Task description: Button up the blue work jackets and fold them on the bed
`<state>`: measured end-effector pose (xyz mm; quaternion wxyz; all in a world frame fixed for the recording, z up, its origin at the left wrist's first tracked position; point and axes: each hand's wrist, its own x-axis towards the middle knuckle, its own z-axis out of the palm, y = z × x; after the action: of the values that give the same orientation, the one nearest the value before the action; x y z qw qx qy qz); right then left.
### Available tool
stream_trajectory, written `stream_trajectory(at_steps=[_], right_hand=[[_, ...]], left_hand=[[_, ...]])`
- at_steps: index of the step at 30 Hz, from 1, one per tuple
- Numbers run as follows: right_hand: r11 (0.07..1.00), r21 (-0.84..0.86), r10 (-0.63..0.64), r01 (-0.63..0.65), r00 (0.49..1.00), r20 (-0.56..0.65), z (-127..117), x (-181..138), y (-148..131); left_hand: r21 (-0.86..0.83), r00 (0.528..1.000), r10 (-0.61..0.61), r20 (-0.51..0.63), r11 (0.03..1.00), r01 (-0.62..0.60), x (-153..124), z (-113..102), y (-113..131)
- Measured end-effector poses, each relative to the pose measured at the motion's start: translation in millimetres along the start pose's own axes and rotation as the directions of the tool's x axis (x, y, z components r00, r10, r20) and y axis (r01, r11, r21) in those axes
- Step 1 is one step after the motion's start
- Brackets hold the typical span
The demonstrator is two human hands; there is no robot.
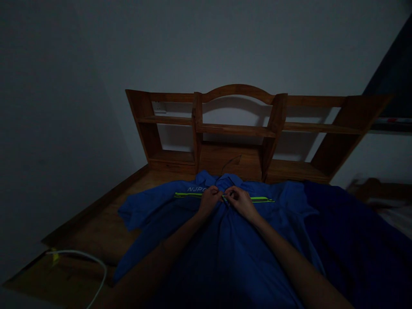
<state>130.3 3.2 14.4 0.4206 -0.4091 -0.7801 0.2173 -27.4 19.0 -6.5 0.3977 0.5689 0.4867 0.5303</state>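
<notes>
the blue shirt (180, 214) lies on the worktop (106, 227), collar toward its back edge. left hand (211, 198) and right hand (238, 201) each pinch its front, fingertips nearly together; finer detail i cannot tell. in this dimness, either grip could slip or misalign the fabric.

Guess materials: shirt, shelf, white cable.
Shirt: matte cloth, fairly thin, going by its soft folds; fiber can't be told. Shelf: wood, likely, from the brown, grained boards; perhaps varnished, but it's too dim to be sure. White cable: probably plastic-sheathed, since it looks smooth and bends in an even curve; core hidden.
</notes>
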Motion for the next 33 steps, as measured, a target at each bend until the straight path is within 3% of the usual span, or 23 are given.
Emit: stream_trajectory(at_steps=[9,16,21,27,30,33], right_hand=[[0.998,0.005,0.063,-0.063,0.998,-0.011,-1,-1,-4],[0.992,0.059,0.112,-0.113,0.994,0.008,1,1,0],[0.986,0.117,0.118,-0.118,0.993,0.010,1,1,4],[0.982,0.148,0.123,-0.120,0.992,-0.008,3,1,5],[0.982,0.153,0.118,-0.114,0.993,-0.021,3,1,4],[0.979,0.163,0.131,-0.124,0.991,-0.028,5,1,5]], left_hand=[[0.015,0.999,-0.021,-0.042,1.000,0.021,1,-2,-2],[-0.172,0.988,-0.154,-0.017,0.974,0.149,0,-2,3],[-0.354,0.969,-0.247,0.017,0.905,0.237,-5,-2,10],[-0.437,0.965,-0.258,0.053,0.862,0.255,-15,-4,16],[-0.413,0.958,-0.281,0.048,0.868,0.275,-16,-3,19],[-0.265,0.964,-0.268,-0.008,0.930,0.256,-13,-1,19]])
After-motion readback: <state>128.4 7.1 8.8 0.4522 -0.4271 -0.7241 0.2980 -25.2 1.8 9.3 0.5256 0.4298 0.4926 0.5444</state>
